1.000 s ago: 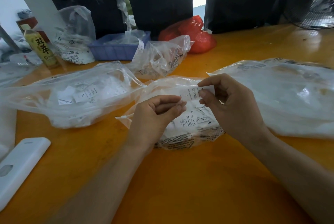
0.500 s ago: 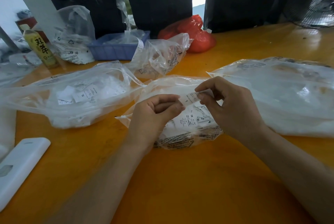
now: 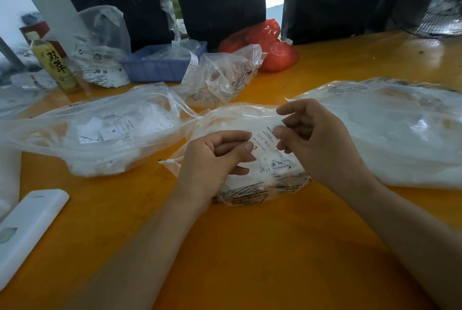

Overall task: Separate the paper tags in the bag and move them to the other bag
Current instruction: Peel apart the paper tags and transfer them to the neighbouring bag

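A small white paper tag [image 3: 265, 141] printed with an "L" is pinched between both hands above the middle clear bag [image 3: 255, 192], which holds a pile of similar tags. My left hand [image 3: 212, 159] grips the tag's left end with thumb and fingers. My right hand [image 3: 317, 144] holds its right end, the other fingers spread. To the left lies a second clear bag [image 3: 95, 132] with loose tags inside; its mouth faces the middle bag.
A large clear bag [image 3: 400, 132] with white contents lies at the right. Behind stand a crumpled clear bag [image 3: 225, 77], a blue tray [image 3: 160, 67], a red bag [image 3: 270, 47] and a drink bottle [image 3: 56, 64]. A white flat case [image 3: 27, 229] lies front left on the orange table [image 3: 250, 254].
The tag has come down from raised in my right hand to between both hands; my left hand has closed on its left end.
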`<state>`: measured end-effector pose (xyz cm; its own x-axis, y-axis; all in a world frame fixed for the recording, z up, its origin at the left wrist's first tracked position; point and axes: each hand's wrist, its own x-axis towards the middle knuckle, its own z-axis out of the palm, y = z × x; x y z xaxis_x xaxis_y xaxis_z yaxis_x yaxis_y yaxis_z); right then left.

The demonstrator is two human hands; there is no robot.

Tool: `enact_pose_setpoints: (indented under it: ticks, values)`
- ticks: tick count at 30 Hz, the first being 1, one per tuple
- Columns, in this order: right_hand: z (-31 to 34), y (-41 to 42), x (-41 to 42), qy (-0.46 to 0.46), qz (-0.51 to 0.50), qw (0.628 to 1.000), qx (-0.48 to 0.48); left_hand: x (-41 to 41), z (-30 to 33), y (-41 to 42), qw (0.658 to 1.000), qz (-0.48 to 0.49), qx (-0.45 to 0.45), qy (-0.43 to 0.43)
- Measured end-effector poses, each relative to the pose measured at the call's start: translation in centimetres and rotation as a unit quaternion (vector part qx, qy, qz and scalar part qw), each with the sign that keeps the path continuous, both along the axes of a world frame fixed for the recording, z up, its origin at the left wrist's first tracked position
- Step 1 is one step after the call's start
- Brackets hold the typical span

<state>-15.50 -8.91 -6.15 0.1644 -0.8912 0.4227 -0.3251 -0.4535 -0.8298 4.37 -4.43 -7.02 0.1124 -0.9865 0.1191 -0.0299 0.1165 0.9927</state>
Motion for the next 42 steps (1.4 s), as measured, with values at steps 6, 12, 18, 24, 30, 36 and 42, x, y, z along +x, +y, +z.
enact_pose_setpoints:
  ticks: [6, 12, 18, 24, 30, 36, 42]
  values:
    - [-0.3, 0.2, 0.2, 0.015, 0.04, 0.999, 0.027, -0.1, 0.0, 0.0, 1.0, 0.0, 0.003, 0.008]
    - [-0.7, 0.6, 0.5, 0.057, 0.052, 0.997, 0.011, -0.1, 0.1, 0.0, 1.0, 0.008, 0.011, 0.026]
    - [-0.9, 0.7, 0.5, 0.077, 0.058, 0.995, 0.016, 0.2, 0.1, -0.3, 0.997, 0.006, 0.02, 0.08]
    - [-0.4, 0.4, 0.3, 0.024, 0.007, 1.0, 0.004, 0.6, 0.3, 0.0, 0.986, 0.037, -0.093, -0.136]
    - [0.3, 0.3, -0.4, -0.001, -0.025, 0.999, -0.023, 3.6, 2.1, 0.0, 0.825, 0.203, -0.281, -0.447]
    - [1.7, -0.5, -2.2, 0.068, -0.137, 0.982, -0.113, 11.0, 3.3, -0.2, 0.751, 0.399, -0.09, -0.518]
    - [2.1, -2.6, -5.3, 0.369, -0.198, 0.908, -0.02, 11.8, 2.6, -0.7, 0.668, 0.29, 0.265, -0.632]
